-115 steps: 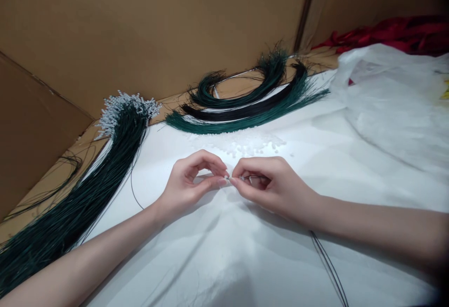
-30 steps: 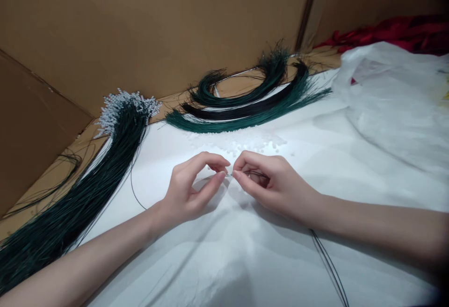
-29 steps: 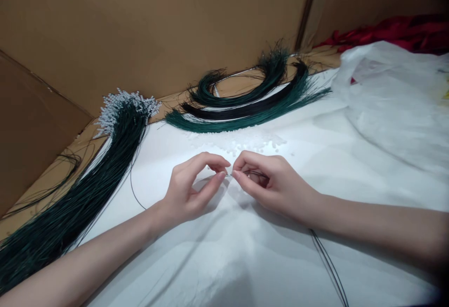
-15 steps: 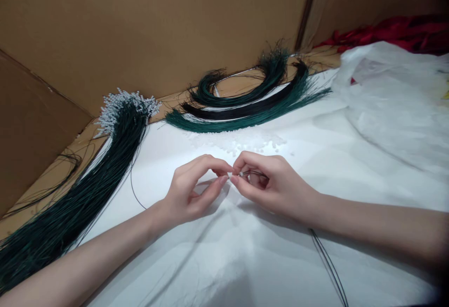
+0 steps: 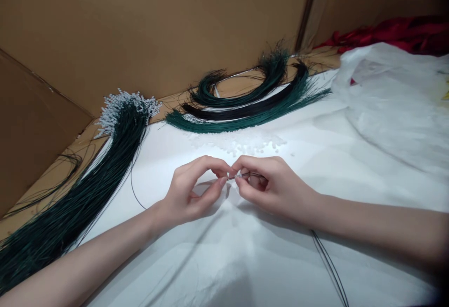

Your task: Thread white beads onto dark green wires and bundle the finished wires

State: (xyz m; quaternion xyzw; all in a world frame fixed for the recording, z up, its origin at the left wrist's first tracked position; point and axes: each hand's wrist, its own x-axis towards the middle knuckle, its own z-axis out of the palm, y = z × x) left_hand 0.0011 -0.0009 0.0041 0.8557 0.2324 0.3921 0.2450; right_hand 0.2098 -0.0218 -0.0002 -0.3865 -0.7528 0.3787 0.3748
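Observation:
In the head view, my left hand (image 5: 192,189) pinches the ends of a few thin dark wires (image 5: 253,174) between thumb and forefinger. My right hand (image 5: 280,181) closes around the same wires just to the right, its fingertips at a small white bead (image 5: 239,174) on them. The wires run back under my right palm and come out below the wrist, trailing toward the bottom edge. Beyond my fingertips lies a spread of small white beads (image 5: 242,142) on the white sheet (image 5: 196,260). My right hand's lower fingers are partly hidden.
A long bundle of dark green wires (image 5: 101,171) tipped with white beads lies at the left. Curved bundles of green and black wires (image 5: 245,115) rest at the back. Cardboard walls (image 5: 157,26) enclose the table. Clear plastic (image 5: 396,105) and red cloth (image 5: 393,35) are at the right.
My right fingertips have shifted slightly, opening a little gap from the left fingertips. A short length of wire now shows between the hands. My left hand has barely moved.

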